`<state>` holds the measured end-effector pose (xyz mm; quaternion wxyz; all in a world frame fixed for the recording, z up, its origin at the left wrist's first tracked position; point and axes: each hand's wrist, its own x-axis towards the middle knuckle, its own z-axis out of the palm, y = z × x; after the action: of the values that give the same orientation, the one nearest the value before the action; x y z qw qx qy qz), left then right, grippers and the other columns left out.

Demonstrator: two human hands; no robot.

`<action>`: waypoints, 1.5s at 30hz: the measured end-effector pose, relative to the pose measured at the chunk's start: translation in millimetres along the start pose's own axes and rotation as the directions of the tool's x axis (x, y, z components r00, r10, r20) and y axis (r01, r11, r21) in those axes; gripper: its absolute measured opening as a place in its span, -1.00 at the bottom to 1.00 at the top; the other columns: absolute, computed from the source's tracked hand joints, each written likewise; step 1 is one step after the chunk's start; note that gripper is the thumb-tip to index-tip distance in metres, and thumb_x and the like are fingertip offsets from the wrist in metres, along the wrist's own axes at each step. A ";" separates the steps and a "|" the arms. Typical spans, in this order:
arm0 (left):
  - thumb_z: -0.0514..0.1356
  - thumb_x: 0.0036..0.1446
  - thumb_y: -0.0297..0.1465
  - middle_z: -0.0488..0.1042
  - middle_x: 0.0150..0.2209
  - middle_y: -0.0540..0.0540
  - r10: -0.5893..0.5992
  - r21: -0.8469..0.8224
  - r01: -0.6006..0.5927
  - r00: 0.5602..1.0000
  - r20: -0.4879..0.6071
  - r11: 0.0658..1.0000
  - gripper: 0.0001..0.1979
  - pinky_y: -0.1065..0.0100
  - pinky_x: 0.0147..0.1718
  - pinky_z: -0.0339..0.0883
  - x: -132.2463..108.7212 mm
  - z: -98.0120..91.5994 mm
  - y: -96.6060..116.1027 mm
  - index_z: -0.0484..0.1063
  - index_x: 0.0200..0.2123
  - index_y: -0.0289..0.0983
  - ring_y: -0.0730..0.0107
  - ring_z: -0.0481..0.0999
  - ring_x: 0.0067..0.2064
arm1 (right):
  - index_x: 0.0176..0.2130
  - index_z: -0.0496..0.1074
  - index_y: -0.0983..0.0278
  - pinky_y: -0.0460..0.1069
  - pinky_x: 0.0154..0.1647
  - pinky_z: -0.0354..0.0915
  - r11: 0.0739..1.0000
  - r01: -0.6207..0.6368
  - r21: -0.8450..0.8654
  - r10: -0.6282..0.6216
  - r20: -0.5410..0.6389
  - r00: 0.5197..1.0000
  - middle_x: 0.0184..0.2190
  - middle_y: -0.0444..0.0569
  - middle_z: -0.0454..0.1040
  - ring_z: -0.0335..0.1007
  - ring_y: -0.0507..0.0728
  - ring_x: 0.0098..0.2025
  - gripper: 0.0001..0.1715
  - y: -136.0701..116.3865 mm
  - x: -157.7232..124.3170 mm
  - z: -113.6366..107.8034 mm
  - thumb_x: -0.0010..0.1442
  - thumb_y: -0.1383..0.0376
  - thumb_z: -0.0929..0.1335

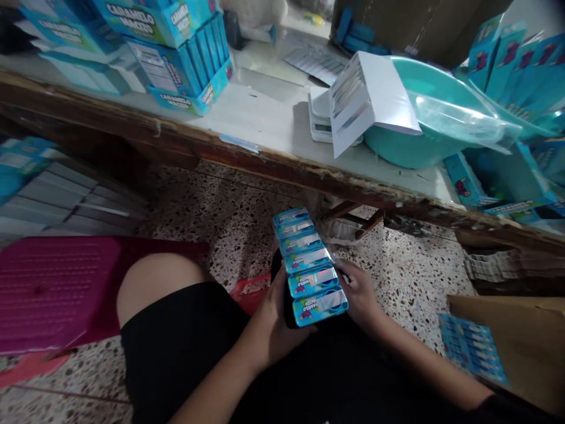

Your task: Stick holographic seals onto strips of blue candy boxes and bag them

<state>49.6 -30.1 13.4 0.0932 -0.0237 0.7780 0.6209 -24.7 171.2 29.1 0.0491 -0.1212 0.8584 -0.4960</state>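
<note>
Both sets of fingers are closed on the near end of a row of six small blue glossy cardboard boxes [310, 272]: the left hand [274, 321] cups its left side and underside, and the right hand [359, 294] presses against its right side. The row's long axis runs from the lap toward the far worn wooden table edge [282, 162], so the far boxes extend beyond the fingertips. Neither hand is nearer than the other; a magenta plastic stool [53, 288] stands well apart at left, and a brown cardboard carton [521, 335] lies near at right.
</note>
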 end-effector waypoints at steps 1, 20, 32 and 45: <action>0.43 -0.18 -0.41 0.28 0.26 -0.23 -0.007 0.016 0.007 1.000 0.019 1.000 0.11 -0.11 0.25 0.20 1.0 -0.4 1.3 -0.11 0.38 -0.09 -0.09 0.25 0.30 | -0.26 0.55 0.23 -0.03 -0.26 0.36 1.000 -0.006 -0.015 0.006 -0.011 1.000 -0.31 -0.03 0.57 0.49 0.14 -0.28 -0.74 -1.1 0.3 0.1 0.31 0.26 0.27; 0.23 0.17 -0.21 0.52 0.05 -0.24 -0.071 0.304 0.115 0.986 -0.153 0.946 -0.52 0.07 0.06 0.40 8.7 2.7 21.7 0.32 0.11 -0.26 0.03 0.51 0.10 | -0.26 0.53 0.24 0.01 -0.27 0.40 0.942 0.124 -0.312 -0.170 -0.125 0.977 -0.34 0.03 0.58 0.51 0.16 -0.30 -0.70 -14.2 -3.4 -2.2 0.25 0.40 0.22; 0.29 0.13 -0.21 0.59 -0.34 -0.10 -0.131 0.478 0.215 0.970 -0.203 0.851 -0.74 0.26 -0.33 0.37 18.9 -5.3 24.2 0.41 -0.20 -0.23 0.12 0.61 -0.30 | -0.31 0.46 0.22 -0.02 -0.28 0.40 0.918 0.234 -0.320 -0.277 -0.096 0.956 -0.36 -0.02 0.53 0.48 0.11 -0.32 -0.76 -8.3 -3.2 5.2 0.30 0.44 0.25; 0.06 0.20 0.05 0.56 -0.44 -0.20 0.023 0.748 0.061 0.995 -0.102 0.661 -0.53 0.27 -0.46 0.22 28.5 -18.2 11.2 0.47 -0.24 -0.23 0.06 0.56 -0.40 | -0.24 0.49 0.23 0.05 -0.21 0.44 0.936 0.238 -0.258 -0.284 -0.156 0.946 -0.31 0.03 0.56 0.50 0.14 -0.25 -0.79 4.7 0.3 12.9 0.31 0.40 0.26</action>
<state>17.9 -42.9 23.1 0.0612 -0.0232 0.9679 0.2428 -23.0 162.5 18.6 -0.1147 -0.1913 0.8881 -0.4019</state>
